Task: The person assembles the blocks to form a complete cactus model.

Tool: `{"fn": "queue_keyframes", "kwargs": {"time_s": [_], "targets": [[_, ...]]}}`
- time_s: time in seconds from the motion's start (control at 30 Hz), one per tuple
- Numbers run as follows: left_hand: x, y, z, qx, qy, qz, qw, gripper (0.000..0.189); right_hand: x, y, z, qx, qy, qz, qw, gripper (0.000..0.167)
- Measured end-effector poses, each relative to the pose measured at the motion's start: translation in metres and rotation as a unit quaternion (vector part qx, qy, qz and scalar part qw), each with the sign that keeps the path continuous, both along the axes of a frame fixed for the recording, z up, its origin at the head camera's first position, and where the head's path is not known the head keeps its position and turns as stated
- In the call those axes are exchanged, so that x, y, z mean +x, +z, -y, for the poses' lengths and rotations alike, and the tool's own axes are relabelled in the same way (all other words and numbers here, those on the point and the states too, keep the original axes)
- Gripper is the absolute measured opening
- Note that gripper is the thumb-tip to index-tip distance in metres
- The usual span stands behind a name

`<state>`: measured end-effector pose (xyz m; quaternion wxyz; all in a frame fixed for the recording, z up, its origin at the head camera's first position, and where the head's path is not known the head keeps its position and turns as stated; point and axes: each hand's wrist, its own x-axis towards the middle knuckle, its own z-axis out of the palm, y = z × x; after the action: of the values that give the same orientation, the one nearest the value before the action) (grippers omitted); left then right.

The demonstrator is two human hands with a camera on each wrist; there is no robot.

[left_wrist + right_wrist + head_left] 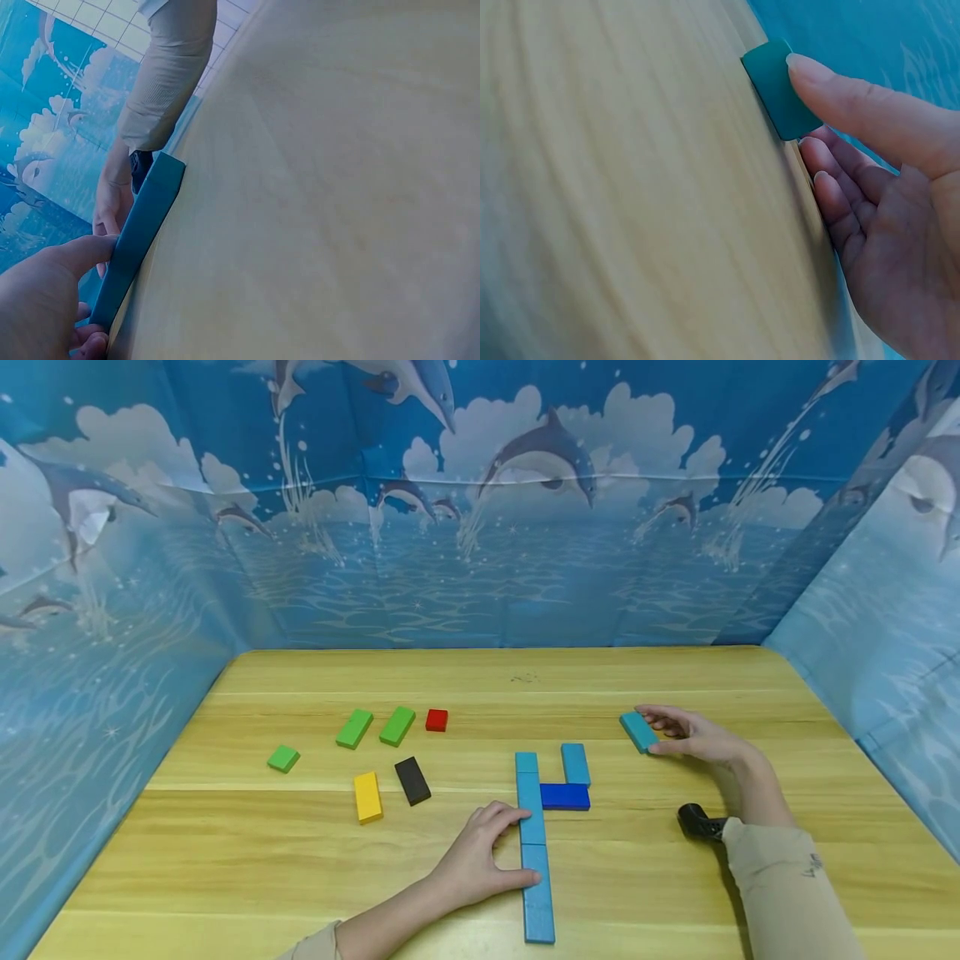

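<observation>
Pinches a light-blue block in the right hand, with the thumb clamped at its near end and fingertips at its far end, toward the far right corner of the wooden surface; cannot tell whether raised or resting. Extends the right forearm from the near edge, bending at the wrist to aim the fingers left, with a black device just beside the cuff. Reaches in from the near edge with the left forearm, slanting rightward, with the left hand's thumb and index finger spread well apart in a C shape. Touches with both tips a straight row of light-blue blocks, stretching from mid-surface toward the near edge. Has, against the row's right side, a dark-blue block, touched at its far side by a second light-blue block. Leaves scattered toward the far left corner green blocks, a red block, a yellow block and a black block.
</observation>
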<state>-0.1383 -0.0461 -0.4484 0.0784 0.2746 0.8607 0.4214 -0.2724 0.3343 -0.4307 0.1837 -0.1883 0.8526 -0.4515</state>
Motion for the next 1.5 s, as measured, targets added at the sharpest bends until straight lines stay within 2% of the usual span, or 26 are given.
{"fn": "queue_keyframes", "kwargs": {"time_s": [0.23, 0.4, 0.53, 0.73, 0.93, 1.13, 1.37, 1.5], "targets": [[0.0, 0.0, 0.0, 0.0, 0.001, 0.004, 1.0, 0.065, 0.0, 0.001, 0.003, 0.002, -0.015, -0.008, 0.9999, 0.063], [0.0, 0.0, 0.0, -0.002, 0.001, 0.002, 1.0, 0.066, 0.0, 0.0, 0.01, 0.002, -0.037, -0.044, 0.9983, 0.057], [0.0, 0.001, 0.0, -0.002, 0.0, 0.002, 1.0, 0.066, -0.002, -0.003, 0.02, -0.017, -0.062, -0.07, 0.9955, 0.055], [0.0, 0.0, 0.0, -0.004, 0.001, 0.002, 1.0, 0.065, -0.008, 0.0, 0.048, -0.052, -0.087, -0.073, 0.9922, 0.061], [-0.001, 0.001, 0.0, -0.008, 0.003, 0.001, 1.0, 0.065, -0.018, -0.003, 0.078, -0.088, -0.067, -0.066, 0.9917, 0.061], [-0.001, 0.001, 0.0, -0.007, 0.0, -0.001, 1.0, 0.065, -0.022, -0.004, 0.097, -0.061, -0.049, -0.075, 0.9941, 0.059], [-0.001, 0.0, 0.0, -0.004, -0.001, -0.002, 1.0, 0.066, -0.012, 0.015, 0.112, -0.053, -0.042, -0.056, 0.9961, 0.055], [-0.001, 0.0, 0.0, -0.004, 0.0, -0.003, 1.0, 0.066, -0.011, 0.016, 0.113, -0.054, -0.04, -0.045, 0.9967, 0.055]]}}
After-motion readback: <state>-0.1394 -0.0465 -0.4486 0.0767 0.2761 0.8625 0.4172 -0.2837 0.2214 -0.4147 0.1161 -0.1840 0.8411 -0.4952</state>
